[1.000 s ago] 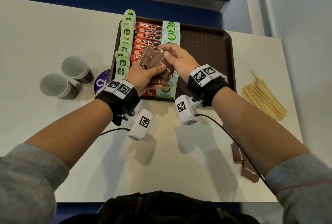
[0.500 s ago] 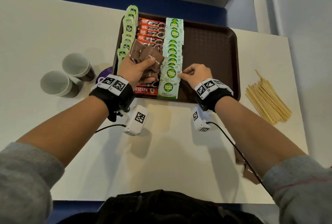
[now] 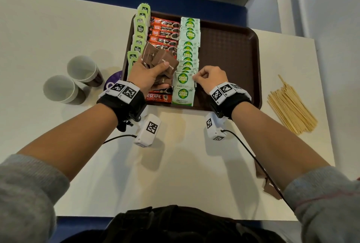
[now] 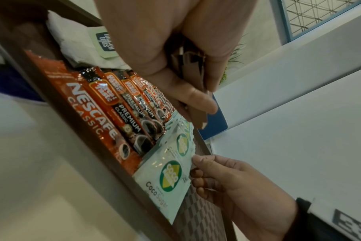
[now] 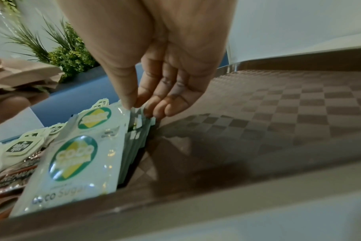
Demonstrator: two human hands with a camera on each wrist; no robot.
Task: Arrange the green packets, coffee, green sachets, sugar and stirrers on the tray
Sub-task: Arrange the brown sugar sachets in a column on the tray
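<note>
My left hand (image 3: 155, 69) hovers over the brown tray (image 3: 229, 51) and grips a fan of brown sugar packets (image 3: 159, 59), also seen in the left wrist view (image 4: 194, 97). The tray holds three columns: light green tea packets (image 3: 139, 28), red coffee sticks (image 3: 165, 32) and green Coco Sugar sachets (image 3: 188, 48). My right hand (image 3: 195, 79) pinches the right edge of a sachet (image 5: 93, 120) near the front of that column, thumb on top. Wooden stirrers (image 3: 290, 108) lie in a pile on the table, right of the tray.
Two paper cups (image 3: 81, 69) (image 3: 60, 88) and a purple disc (image 3: 114, 82) sit left of the tray. A few more brown sugar packets (image 3: 270, 186) lie on the table under my right forearm. The tray's right half is bare.
My right hand left the brown packets, dropped down-right to the sachet column and took hold of a sachet's edge. My left hand kept its bundle and shifted slightly left.
</note>
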